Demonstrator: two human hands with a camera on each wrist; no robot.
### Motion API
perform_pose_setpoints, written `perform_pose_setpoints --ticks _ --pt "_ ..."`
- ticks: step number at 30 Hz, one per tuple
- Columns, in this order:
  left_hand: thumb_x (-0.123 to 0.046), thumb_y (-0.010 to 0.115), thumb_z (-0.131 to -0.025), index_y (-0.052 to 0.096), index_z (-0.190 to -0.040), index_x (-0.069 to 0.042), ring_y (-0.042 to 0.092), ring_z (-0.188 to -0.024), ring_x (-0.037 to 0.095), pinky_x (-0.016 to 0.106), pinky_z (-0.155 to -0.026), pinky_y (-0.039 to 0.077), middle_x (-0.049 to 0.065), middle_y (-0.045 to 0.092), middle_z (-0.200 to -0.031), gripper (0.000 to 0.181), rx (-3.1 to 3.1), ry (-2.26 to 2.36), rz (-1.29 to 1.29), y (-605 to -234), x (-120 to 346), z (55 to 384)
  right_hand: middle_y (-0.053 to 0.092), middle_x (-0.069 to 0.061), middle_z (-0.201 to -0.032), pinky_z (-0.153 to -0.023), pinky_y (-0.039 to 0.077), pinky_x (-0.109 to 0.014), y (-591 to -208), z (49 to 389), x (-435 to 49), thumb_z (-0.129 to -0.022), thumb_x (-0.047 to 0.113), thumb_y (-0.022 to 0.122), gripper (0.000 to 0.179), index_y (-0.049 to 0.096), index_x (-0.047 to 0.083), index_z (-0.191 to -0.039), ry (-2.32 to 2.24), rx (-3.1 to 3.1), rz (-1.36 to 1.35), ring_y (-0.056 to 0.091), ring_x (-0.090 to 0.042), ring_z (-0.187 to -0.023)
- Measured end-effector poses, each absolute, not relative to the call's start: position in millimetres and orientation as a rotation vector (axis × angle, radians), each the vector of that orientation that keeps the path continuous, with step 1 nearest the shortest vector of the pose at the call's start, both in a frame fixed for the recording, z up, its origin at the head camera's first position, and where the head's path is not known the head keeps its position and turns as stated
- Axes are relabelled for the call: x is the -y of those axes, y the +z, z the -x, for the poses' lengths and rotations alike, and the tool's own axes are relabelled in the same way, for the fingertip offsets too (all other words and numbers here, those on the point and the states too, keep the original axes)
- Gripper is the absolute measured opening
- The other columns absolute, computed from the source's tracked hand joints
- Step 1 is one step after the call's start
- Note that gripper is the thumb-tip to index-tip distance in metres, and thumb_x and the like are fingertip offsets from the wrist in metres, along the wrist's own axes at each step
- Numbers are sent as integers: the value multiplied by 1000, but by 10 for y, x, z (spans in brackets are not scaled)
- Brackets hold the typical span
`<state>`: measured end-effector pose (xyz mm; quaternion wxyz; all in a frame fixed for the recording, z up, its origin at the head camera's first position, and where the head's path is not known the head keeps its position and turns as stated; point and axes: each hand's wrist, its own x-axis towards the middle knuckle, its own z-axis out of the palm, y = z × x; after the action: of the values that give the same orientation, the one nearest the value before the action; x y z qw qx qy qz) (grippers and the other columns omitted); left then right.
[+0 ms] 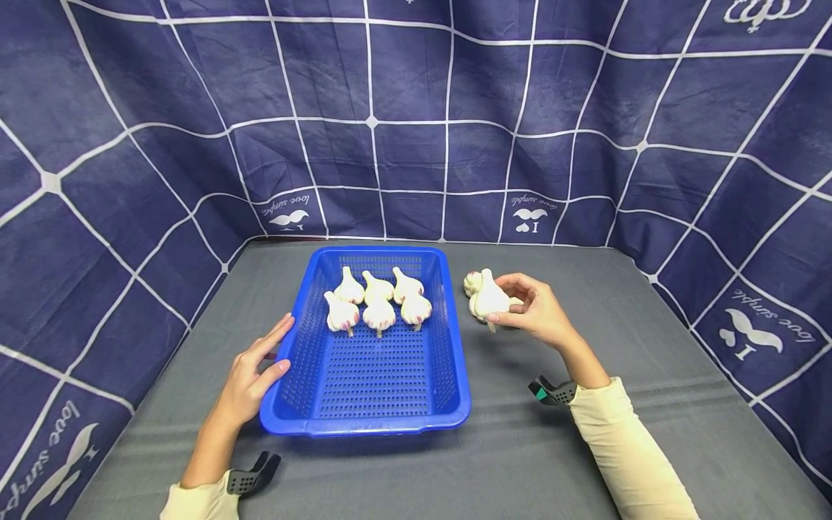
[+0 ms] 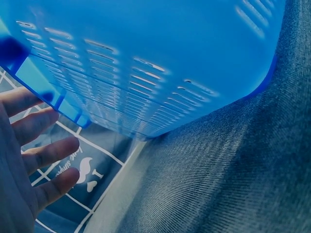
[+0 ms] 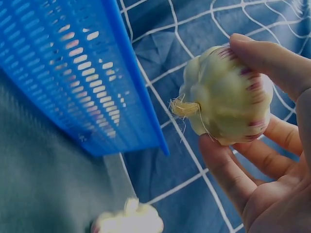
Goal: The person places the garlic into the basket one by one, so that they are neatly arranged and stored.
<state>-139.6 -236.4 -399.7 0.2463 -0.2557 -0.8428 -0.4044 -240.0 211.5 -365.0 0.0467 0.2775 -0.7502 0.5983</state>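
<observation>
My right hand pinches a garlic bulb between thumb and fingers, to the right of the blue plastic basket. In the right wrist view the held garlic bulb shows purple streaks and a tuft of roots, raised off the table. Another bulb lies just behind it, partly covered. Part of something pale shows behind my right fingers. With loosely extended fingers, my left hand rests at the basket's left rim. The left wrist view shows those fingers beside the rim, uncurled. The thumb is out of sight there.
Several garlic bulbs sit in two rows in the far half of the basket. Grey cloth covers the table. A navy curtain with white grid lines stands along the back and both sides.
</observation>
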Motion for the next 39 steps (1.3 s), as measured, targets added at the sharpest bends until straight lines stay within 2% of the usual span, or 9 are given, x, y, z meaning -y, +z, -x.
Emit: perform_pose_setpoints --ticks 6,16,25,32,39 --pt "5 54 -76 48 -126 9 50 -107 13 25 -73 42 29 45 -130 51 2311 -1109 673 -3953 2327 1378 58 -14 -100 -67 51 -27 -3519 2362 -1956 -64 -10 76 51 53 -8 -110 1857 2284 -885 58 -17 -85" --pt "5 54 -76 49 -126 10 51 -105 14 25 -72 43 28 45 -130 51 2308 -1101 679 -3949 2328 1383 58 -15 -105 -68 52 -30 -3477 2408 -1729 -63 -9 76 57 52 -7 -115 1868 2323 -968 58 -19 -91" --pt "6 55 -75 49 -125 10 52 -105 17 27 -71 44 29 46 -129 51 2304 -1087 682 -3930 2329 1375 59 -14 -101 -72 52 -35 -3142 2215 -1436 -64 -7 77 48 56 -10 -107 1807 2349 -1125 59 -19 -88" --pt "5 56 -75 49 -125 10 53 -102 20 27 -70 44 28 46 -129 51 2317 -1067 673 -3936 2331 1365 58 -13 -102 -73 52 -35 -3004 2165 -1245 -63 -5 78 42 59 -8 -100 1693 2380 -1181 59 -20 -89" --pt "5 56 -75 50 -125 10 53 -101 21 28 -69 44 27 46 -129 51 2318 -1056 669 -3954 2337 1363 60 -7 -95 -70 52 -32 -3107 2287 -1097 -59 6 84 48 60 2 -100 1595 2458 -1146 60 -19 -87"
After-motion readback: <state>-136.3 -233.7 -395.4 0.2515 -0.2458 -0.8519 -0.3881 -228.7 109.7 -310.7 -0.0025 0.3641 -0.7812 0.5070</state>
